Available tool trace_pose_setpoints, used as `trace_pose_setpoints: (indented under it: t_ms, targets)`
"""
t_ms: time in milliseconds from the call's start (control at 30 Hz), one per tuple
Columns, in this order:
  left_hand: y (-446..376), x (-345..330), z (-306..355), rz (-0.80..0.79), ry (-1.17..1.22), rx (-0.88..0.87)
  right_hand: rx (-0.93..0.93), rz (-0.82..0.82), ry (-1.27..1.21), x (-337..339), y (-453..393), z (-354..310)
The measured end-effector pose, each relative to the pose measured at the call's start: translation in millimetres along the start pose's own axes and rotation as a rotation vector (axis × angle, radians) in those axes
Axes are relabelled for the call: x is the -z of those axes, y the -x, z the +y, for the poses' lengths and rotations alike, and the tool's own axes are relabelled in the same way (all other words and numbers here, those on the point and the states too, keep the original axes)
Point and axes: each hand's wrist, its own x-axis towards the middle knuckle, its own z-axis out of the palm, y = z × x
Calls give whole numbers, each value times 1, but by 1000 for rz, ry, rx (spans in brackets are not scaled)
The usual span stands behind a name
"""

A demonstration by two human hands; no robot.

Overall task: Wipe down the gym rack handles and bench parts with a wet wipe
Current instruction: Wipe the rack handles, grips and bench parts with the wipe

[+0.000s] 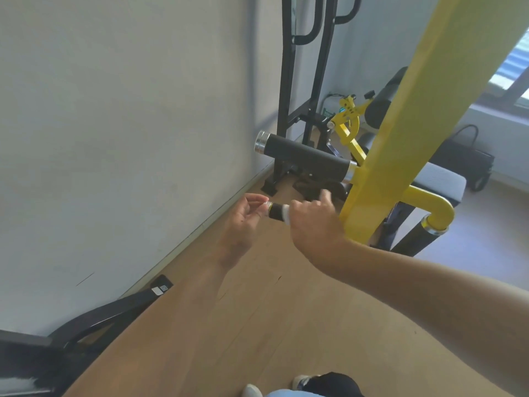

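Observation:
A small black foam handle (275, 212) with a chrome end cap sticks out leftward from the yellow gym frame (400, 121). My right hand (313, 216) grips this handle with a white wet wipe (285, 213) wrapped round it under the fingers. My left hand (245, 216) hovers at the handle's chrome tip, fingers relaxed, fingertips near or just touching the cap. Above sits a thicker black padded roller (306, 159) with a chrome cap. A second black handle (423, 236) hangs below a yellow bend at the right.
A grey wall stands close on the left, meeting the wooden floor (257, 325). Black rack uprights (289, 81) rise behind. A grey bench pad (440, 179) and a black bag (466, 156) lie at the right. A black base bar (114, 310) runs along the lower left.

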Motion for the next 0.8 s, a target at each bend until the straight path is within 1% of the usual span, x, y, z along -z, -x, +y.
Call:
trace_pose_setpoints:
  t_ms: [67,133,167,200,300,367,467,500,533,600,633,667,700,767,800]
  targets:
    - [-1,-1,-1,-5,-2,-1,-2,-121,264,4,17,13]
    - [0,-5,0,-11,-6,7,22,-180,398,5,23,14]
    - [1,-7,1,-16,-6,11,22,-176,368,7,20,10]
    - [2,-9,3,-21,-9,17,12,-136,280,10,12,3]
    - [6,-10,8,-43,-25,32,57,49,-76,10,-11,-20]
    - [8,-9,10,-42,-24,27,64,120,-222,5,-16,-25]
    - [9,-9,8,15,-31,27,7,189,-226,-10,-5,-12]
    - [9,-9,8,34,-32,33,-9,183,-205,-10,3,-4]
    - [10,-9,8,51,-37,36,-3,119,-160,-3,13,4]
    - [12,-10,8,82,-52,39,110,13,-62,15,33,19]
    - [13,-10,11,95,-61,43,168,27,-110,32,42,25]
    - [14,-10,14,98,-82,44,191,49,-208,53,50,31]
    - [14,-8,19,96,-114,40,174,74,-356,74,57,35]
    - [13,-4,28,104,-149,11,101,76,-741,103,64,42]
    - [12,0,33,122,-129,-15,41,123,-943,114,64,47]
